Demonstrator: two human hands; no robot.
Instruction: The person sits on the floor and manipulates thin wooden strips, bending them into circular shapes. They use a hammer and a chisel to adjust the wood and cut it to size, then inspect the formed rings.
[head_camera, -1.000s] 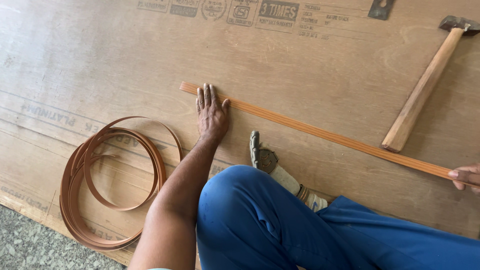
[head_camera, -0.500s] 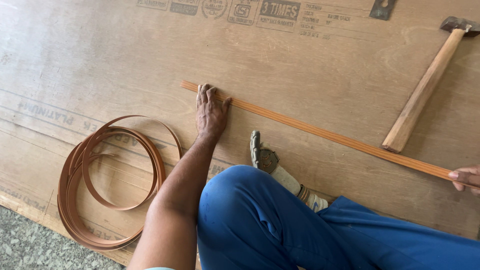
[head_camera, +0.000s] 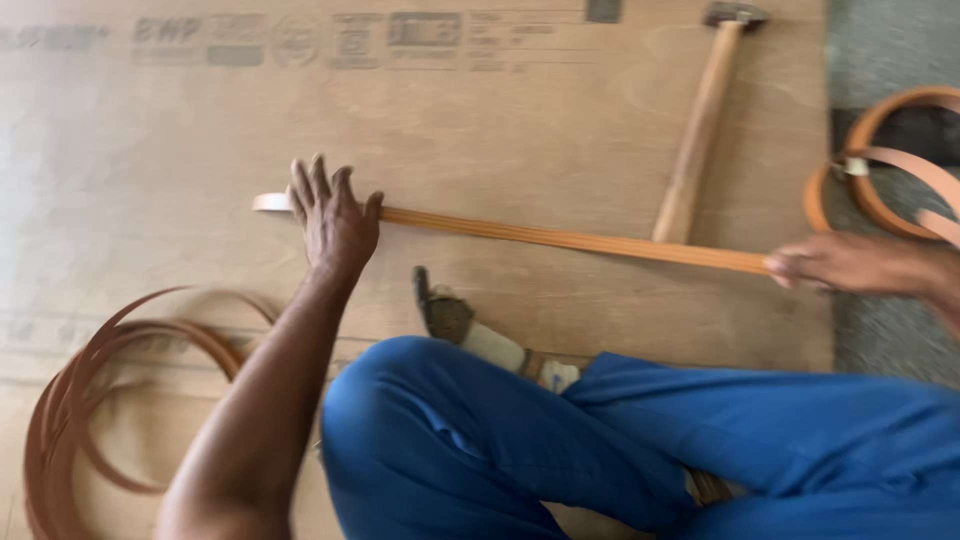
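Plywood, a big pale brown sheet (head_camera: 560, 120) with blurred printed marks along its far edge, serves as our surface and fills most of the view; grey floor shows at the right. At far left lies a loose coil of thin brown edge banding (head_camera: 90, 420). Next comes our left hand (head_camera: 332, 218), pressed flat with fingers spread on the near end of the long, narrow orange-brown strip (head_camera: 560, 238), so that grip is splayed apart, pinning rather than clasping. The strip runs rightward across the sheet, lying flat on it. Below it our knee in blue trousers (head_camera: 480, 440) rests beside a worn sandal (head_camera: 445, 315). Further right, a wooden-handled hammer (head_camera: 695, 140) lies on the sheet, its handle end touching or just beside the strip. At right our right hand (head_camera: 850, 265) grips the strip's far end; it is blurred, so we cannot tell how tightly the fingers close. Compared with a moment ago, the view has swung right, revealing a second orange-brown coil (head_camera: 890, 160) on the floor, while both hands keep their places on the strip.
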